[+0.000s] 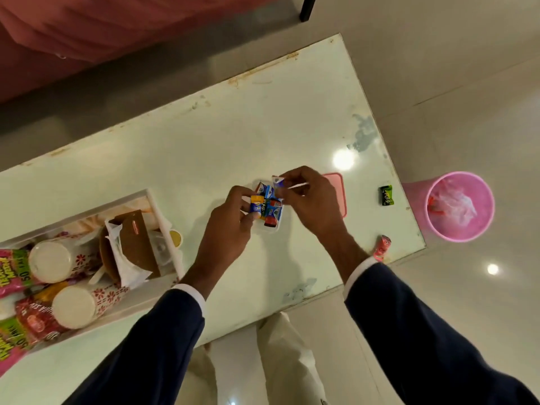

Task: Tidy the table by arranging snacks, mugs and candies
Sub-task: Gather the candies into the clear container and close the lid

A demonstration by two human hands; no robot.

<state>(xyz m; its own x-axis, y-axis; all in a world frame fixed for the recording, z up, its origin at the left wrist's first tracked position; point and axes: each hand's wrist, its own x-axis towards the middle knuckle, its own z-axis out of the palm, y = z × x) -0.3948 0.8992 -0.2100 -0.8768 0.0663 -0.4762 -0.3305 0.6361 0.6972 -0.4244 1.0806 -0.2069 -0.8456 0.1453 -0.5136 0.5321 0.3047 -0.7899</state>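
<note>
My left hand (230, 217) pinches a small yellow-and-blue wrapped candy (256, 206) between thumb and fingertips, right at the near edge of a small clear plastic tub (277, 226) that sits mid-counter. The tub is crowded with glossy little wrapped candies (270, 210) in blue, red and orange; their print is too small to read. My right hand (311, 200) is closed on a crinkly blue-and-white wrapper (277, 182) with a thin white stick (298, 186) poking out sideways, held just above the tub's far side.

The counter (204, 135) is a pale, shiny rectangular slab with chipped, rust-stained edges. A flat pink plastic lid (340, 194) with rounded corners lies partly hidden behind my right hand. Further right lies a dark green candy (387, 195) reading "Pulse", and a red wrapped candy (382, 247) rests near the counter's edge.

On my left, a white rectangular tray (163, 217) carries two white paper cups (58, 264) with red flower prints lying on their sides, a brown cardboard box (136, 238), and shiny pink-and-green snack packets (11, 270) marked "50". A round pink plastic bin (460, 206) stands on the tiled floor beside the counter.
</note>
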